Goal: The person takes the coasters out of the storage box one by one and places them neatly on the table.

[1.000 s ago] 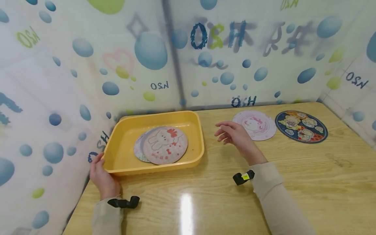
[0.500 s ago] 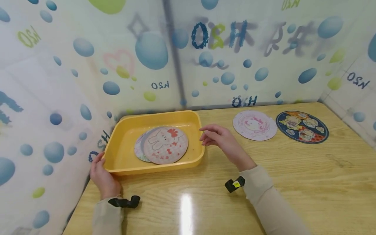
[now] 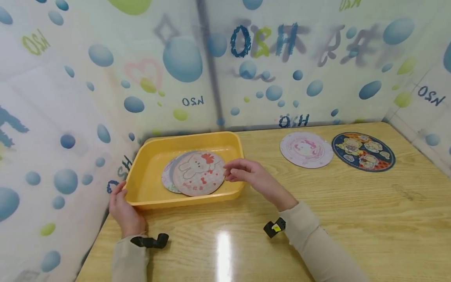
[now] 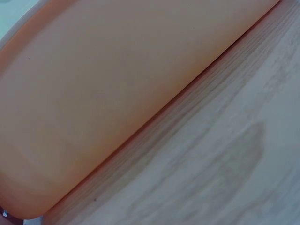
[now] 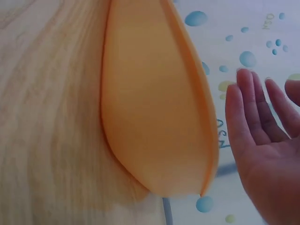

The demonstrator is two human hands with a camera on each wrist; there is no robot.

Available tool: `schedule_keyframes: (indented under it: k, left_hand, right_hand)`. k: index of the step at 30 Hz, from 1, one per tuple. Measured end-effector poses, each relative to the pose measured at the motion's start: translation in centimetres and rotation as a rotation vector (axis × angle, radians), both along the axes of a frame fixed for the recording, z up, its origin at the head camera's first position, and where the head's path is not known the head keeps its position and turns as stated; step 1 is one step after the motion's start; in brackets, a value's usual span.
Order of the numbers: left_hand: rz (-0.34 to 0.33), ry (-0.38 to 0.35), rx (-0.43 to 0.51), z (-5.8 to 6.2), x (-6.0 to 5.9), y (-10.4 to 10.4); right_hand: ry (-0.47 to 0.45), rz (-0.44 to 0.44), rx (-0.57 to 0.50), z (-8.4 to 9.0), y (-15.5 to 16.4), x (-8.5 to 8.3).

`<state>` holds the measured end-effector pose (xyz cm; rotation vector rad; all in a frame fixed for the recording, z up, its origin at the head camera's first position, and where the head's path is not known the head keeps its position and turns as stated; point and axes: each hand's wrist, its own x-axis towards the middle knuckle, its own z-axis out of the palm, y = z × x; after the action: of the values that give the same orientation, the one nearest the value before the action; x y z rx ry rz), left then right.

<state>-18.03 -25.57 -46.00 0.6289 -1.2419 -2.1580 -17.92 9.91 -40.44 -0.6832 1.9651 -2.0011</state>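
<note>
In the head view, a yellow tray (image 3: 148, 172) stands on the wooden table. Two round flat pieces overlap inside it: a pink one with a rabbit print (image 3: 197, 176) on top, and a paler one (image 3: 168, 180) partly covered beneath. My left hand (image 3: 125, 213) touches the tray's left front corner from outside. Across the right rim reaches my right hand (image 3: 251, 178), its fingertips beside the rabbit piece's right edge. Whether they touch it cannot be told. In the right wrist view the right hand's fingers (image 5: 251, 103) are loosely extended beyond the tray wall (image 5: 150, 103).
To the right on the table (image 3: 317, 219) lie a round pale pink-patterned piece (image 3: 306, 149) and a dark blue round piece with colourful figures (image 3: 364, 152). A bubble-printed curtain (image 3: 264, 94) closes off the back and both sides.
My right hand has moved left, from beside the pale pink piece to over the tray's right rim. The left hand has stayed at the tray's corner. The tray and round pieces stay put.
</note>
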Motion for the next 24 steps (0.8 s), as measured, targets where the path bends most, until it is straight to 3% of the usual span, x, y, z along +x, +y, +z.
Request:
schedule_keyframes:
  k: [4, 8, 20, 24]
  left_hand:
    - [0.001, -0.004, -0.017, 0.2, 0.0, 0.1]
    - [0.003, -0.008, -0.028, 0.3, 0.0, 0.1]
    - [0.003, -0.019, -0.018, 0.0, 0.3, 0.0]
    - [-0.008, -0.036, -0.029, 0.0, 0.4, 0.0]
  right_hand:
    - [0.049, 0.033, -0.006, -0.3, -1.0, 0.2]
    - [0.095, 0.045, 0.069, -0.6, -1.6, 0.5]
    - [0.122, -0.060, 0.319, -1.2, -3.2, 0.9]
    - [0.072, -0.119, 0.376, -1.0, -4.0, 0.6]
